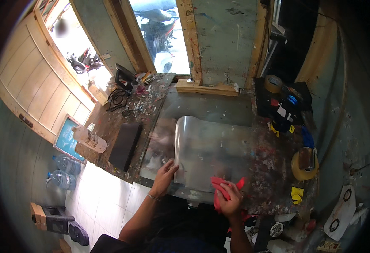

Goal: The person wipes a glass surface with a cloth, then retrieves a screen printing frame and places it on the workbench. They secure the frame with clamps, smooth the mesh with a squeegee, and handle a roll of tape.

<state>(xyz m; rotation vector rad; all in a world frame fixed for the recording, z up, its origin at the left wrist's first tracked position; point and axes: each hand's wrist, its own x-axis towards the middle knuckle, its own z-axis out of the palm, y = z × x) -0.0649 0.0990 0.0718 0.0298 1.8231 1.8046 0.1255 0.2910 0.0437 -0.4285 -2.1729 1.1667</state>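
- Head view: left hand [164, 173] with fingers [171, 165] clamped on the curled left edge of a clear plastic sheet [212, 145], which lies on the paint-spattered desk [273, 168].
- Right hand [231, 201] with fingers closed around a red cloth [220, 187], pressed on the sheet's near edge.
- Beyond the right fingers: yellow tape roll [305, 166]. Left of the left fingers: dark flat block [125, 145], white bottle [90, 139].

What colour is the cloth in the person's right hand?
Red. The cloth is bunched in the right hand over the clear plastic sheet; the head view shows it.
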